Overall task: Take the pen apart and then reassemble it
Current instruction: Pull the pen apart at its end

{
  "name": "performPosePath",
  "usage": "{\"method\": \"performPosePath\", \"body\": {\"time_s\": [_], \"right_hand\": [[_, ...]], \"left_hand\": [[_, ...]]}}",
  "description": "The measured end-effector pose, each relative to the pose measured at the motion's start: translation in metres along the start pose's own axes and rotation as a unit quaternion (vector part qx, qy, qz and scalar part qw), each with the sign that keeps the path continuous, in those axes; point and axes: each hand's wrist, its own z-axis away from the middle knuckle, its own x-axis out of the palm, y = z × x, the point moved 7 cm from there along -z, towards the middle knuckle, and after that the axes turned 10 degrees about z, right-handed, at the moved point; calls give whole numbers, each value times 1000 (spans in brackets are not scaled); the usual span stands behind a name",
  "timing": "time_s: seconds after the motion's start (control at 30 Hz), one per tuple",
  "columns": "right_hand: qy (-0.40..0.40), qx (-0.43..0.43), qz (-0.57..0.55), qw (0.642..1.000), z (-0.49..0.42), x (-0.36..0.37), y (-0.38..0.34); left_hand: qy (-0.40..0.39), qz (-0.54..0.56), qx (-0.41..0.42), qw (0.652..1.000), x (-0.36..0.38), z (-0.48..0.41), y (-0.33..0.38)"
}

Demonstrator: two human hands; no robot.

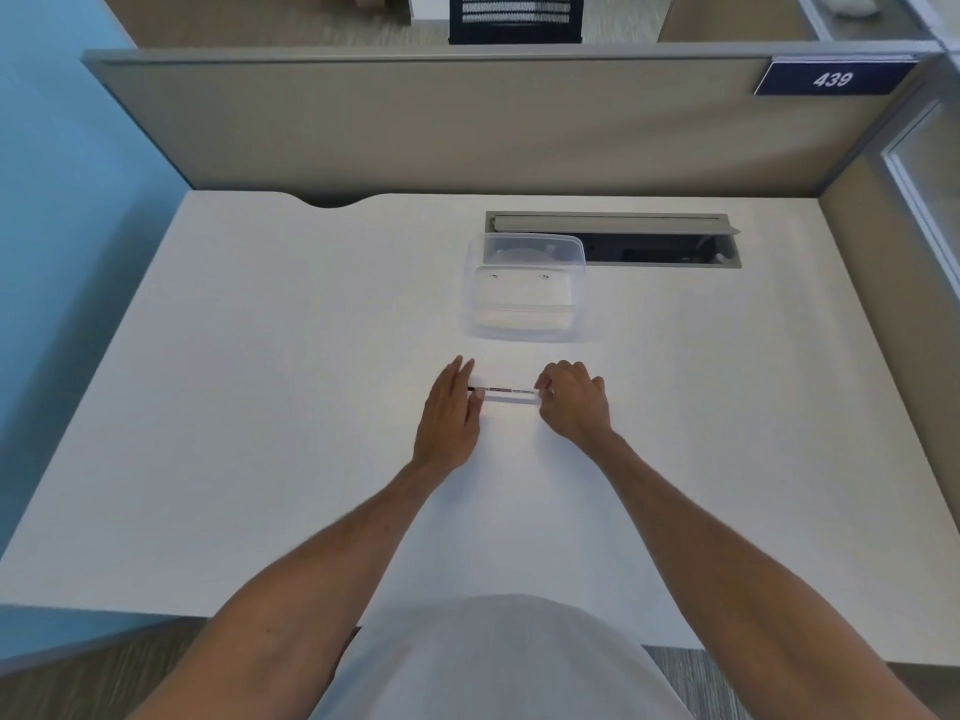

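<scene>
A slim pen (510,391) with a clear barrel and a dark core lies crosswise just above the white desk (260,407), held between both hands. My left hand (451,414) pinches its left end with thumb and forefinger, the other fingers stretched forward; a short dark tip sticks out past them. My right hand (572,403) is curled over the right end, which is hidden under the fingers. The pen looks to be in one piece.
A clear plastic container (527,288) stands just beyond the hands. Behind it an open cable tray (649,244) is cut into the desk. A beige partition (467,127) closes the back and right side. The desk's front edge runs near my body.
</scene>
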Motion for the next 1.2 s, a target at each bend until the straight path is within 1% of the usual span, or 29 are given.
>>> {"method": "performPosePath", "body": {"time_s": [0.07, 0.13, 0.17, 0.23, 0.3, 0.4, 0.53, 0.6, 0.67, 0.73, 0.83, 0.97, 1.07, 1.2], "right_hand": [[-11, 17, -60, 998, 0, 2, 0], [-31, 45, -141, 989, -1, 5, 1], [-42, 60, -194, 978, -2, 7, 1], [-68, 90, -308, 945, 0, 12, 2], [-96, 112, -386, 911, 2, 16, 1], [-132, 118, -435, 883, 5, 18, -2], [-164, 109, -451, 870, 7, 19, -7], [-177, 107, -458, 865, 9, 21, -10], [-188, 111, -482, 849, 12, 24, -12], [-204, 122, -510, 827, 15, 27, -15], [-237, 136, -532, 801, 20, 31, -20], [-294, 119, -562, 764, 26, 34, -27], [-348, 105, -587, 724, 31, 36, -34], [-400, 83, -629, 661, 40, 38, -46]], "left_hand": [[51, 97, -38, 993, -6, -1, 1], [69, 182, -75, 978, -8, -1, 2], [66, 220, -90, 969, -7, -2, 3], [53, 284, -113, 951, -4, -2, 6], [42, 338, -144, 929, -1, -3, 5], [3, 424, -196, 884, 6, -5, 5], [-42, 491, -205, 846, 11, -10, 15], [-55, 530, -218, 818, 13, -13, 19], [-67, 554, -229, 798, 13, -15, 22], [-75, 560, -232, 792, 12, -17, 23], [-77, 557, -223, 797, 7, -21, 21], [-81, 555, -222, 798, 3, -25, 18], [-77, 556, -225, 796, 0, -28, 20], [-78, 575, -226, 782, -3, -29, 22]]}}
